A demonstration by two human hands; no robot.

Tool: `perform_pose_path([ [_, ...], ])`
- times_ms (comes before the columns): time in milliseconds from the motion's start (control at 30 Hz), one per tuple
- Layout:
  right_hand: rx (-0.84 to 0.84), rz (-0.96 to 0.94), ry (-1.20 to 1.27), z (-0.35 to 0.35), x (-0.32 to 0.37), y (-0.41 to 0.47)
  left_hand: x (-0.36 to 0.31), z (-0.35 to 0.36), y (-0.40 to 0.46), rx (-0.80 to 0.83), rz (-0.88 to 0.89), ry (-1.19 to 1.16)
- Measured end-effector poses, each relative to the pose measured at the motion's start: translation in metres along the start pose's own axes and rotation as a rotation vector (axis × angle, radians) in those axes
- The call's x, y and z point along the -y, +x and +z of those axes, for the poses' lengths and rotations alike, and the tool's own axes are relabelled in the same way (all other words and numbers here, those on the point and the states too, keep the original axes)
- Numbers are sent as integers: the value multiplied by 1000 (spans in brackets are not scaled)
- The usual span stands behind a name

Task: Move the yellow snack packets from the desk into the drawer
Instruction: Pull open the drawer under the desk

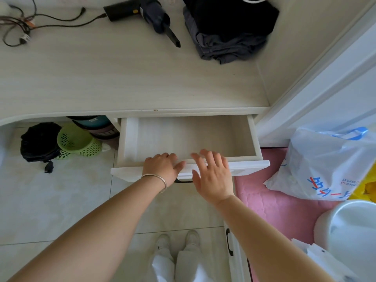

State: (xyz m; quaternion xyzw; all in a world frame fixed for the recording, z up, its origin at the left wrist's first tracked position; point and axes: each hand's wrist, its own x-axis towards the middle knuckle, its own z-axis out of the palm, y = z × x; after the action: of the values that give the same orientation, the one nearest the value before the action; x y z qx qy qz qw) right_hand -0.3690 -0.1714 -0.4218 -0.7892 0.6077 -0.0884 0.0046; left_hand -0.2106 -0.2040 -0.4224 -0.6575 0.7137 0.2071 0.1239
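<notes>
Two hands are seen at the front edge of the pulled-out drawer (pixel 189 137). The left hand (pixel 162 167) is laid palm-down over the drawer's front panel, fingers curled over its top edge in a narrow grip on the panel; a thin bangle (pixel 160 180) is worn at that wrist. The right hand (pixel 213 176) is held just beside it with fingers spread wide, holding nothing, and whether it touches the panel cannot be told. The drawer's long axis is run left to right, parallel to the front edge of the desk (pixel 122 82), and its open side is faced upward; its pale floor is seen bare as far back as the desk edge allows. No yellow snack packets can be made out on the desk or in the drawer. Toward the back of the desk, cables (pixel 18 23), a black handheld tool (pixel 146 15) and folded dark clothes (pixel 230 29) are kept well apart from the drawer. Right of the drawer, a white plastic bag (pixel 325 163) is set on a pink mat (pixel 284 204); left, under the desk, a green basket (pixel 77 141) is seen.
</notes>
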Motion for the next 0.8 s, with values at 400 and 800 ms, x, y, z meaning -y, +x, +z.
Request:
perform_pose_path([
  [400, 658, 232, 101, -14, 13, -36, 2, 11, -46, 282, 0, -65],
  [800, 903, 415, 67, -20, 22, -45, -7, 33, -66, 472, -141, -77],
])
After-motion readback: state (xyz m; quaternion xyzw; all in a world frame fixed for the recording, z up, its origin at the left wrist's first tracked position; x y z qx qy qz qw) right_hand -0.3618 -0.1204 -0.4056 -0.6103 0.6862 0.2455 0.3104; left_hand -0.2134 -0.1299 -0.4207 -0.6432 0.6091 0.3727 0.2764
